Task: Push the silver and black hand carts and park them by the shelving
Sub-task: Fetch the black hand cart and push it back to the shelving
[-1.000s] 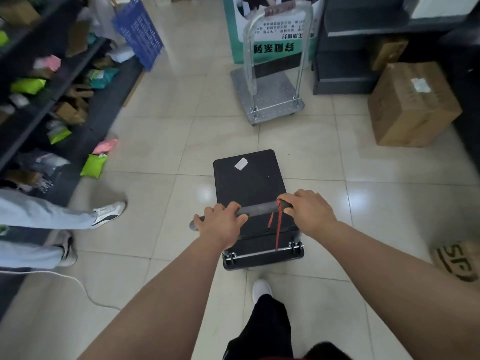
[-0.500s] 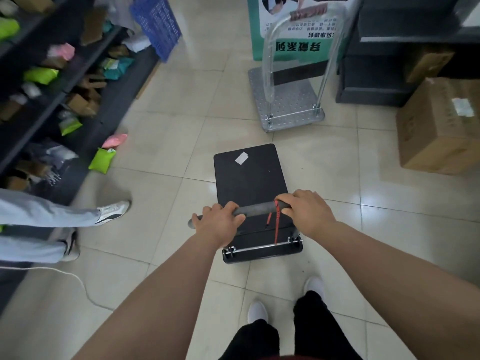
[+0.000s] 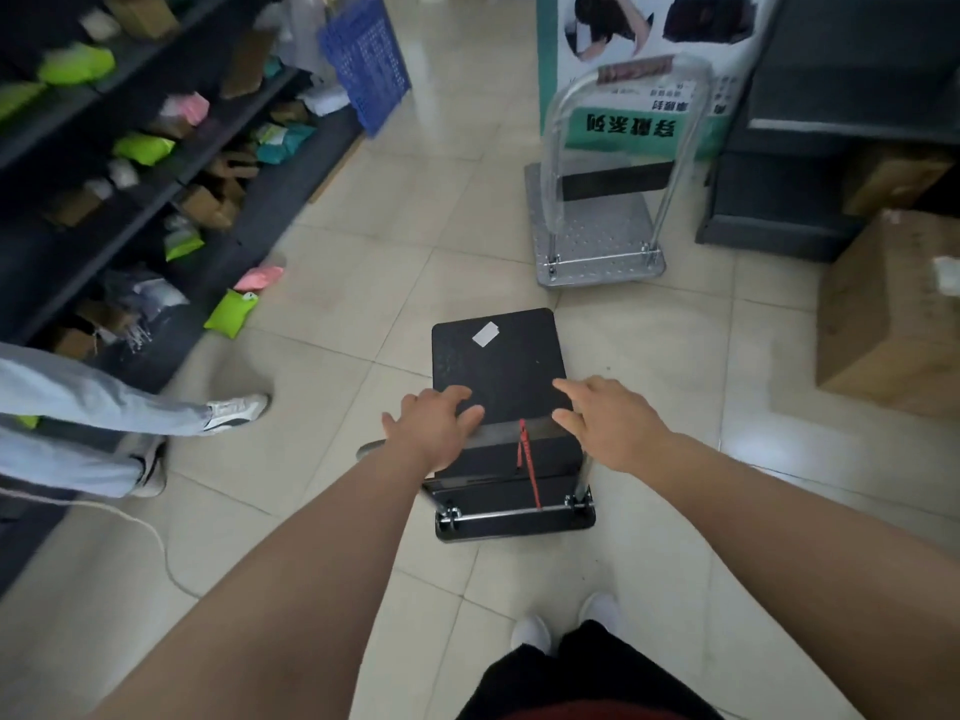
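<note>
The black hand cart [image 3: 498,366] stands on the tiled floor [image 3: 363,283] in the middle of the view, directly in front of the person, with its flat black deck pointing toward 12 o'clock and a small white label [image 3: 485,335] on the far part of the deck. Its handle bar [image 3: 498,433] crosses the near end, and a red cord [image 3: 525,459] hangs down from the bar. The left hand [image 3: 434,426] is over the left part of the bar with the fingers [image 3: 457,394] spread apart and stretched forward, not wrapped around the bar; whether the palm touches the bar I cannot tell. The right hand [image 3: 610,423] is at the right end of the bar, also with the fingers [image 3: 569,387] apart and open, holding nothing. The silver hand cart [image 3: 597,236] stands at about 1 o'clock from the black one, a little apart from it, with its curved silver handle [image 3: 628,75] upright and a green and white sign [image 3: 639,49] behind it. Dark shelving [image 3: 779,200] is just beside the silver cart at its 3 o'clock side, and a brown cardboard box [image 3: 883,314] sits on the floor at 2 o'clock. At 9 to 11 o'clock a long dark shelf unit [image 3: 104,163] carries green, pink and brown packages, and a blue crate [image 3: 363,59] leans at its far end. The legs of another person [image 3: 104,423] come in from 9 o'clock.
</note>
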`<state>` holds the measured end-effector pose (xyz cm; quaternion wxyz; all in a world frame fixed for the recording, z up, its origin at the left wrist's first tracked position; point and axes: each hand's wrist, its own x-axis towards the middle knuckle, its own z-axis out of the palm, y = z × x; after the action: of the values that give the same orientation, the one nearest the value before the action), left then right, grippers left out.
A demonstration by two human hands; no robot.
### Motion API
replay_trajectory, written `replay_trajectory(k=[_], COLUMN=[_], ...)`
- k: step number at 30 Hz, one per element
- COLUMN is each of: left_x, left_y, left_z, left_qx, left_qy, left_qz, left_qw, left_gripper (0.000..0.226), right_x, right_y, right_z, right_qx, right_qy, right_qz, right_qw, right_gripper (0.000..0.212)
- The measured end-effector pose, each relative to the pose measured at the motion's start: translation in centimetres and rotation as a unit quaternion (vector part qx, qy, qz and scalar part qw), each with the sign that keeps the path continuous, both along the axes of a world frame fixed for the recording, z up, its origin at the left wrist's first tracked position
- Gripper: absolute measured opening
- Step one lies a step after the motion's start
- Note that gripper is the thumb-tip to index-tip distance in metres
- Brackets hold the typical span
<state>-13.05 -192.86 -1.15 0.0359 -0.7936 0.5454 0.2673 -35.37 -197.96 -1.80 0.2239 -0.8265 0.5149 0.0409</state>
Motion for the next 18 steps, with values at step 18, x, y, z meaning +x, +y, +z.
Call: replay_trajectory(k=[18], left_x=[-20.3], left_y=[-18.4], left_z=[0.2], left_qx=[-0.011], left_qy=[-0.008], left_qz=[-0.105], left_qw=[0.994], left_gripper=[0.046], right_x=[-23.2], right_y=[-13.7], right_z=[0.7], right_qx=[0.020], right_qy=[0.064], right_qz=[-0.055], right_qw=[0.996], right_gripper=[0.050])
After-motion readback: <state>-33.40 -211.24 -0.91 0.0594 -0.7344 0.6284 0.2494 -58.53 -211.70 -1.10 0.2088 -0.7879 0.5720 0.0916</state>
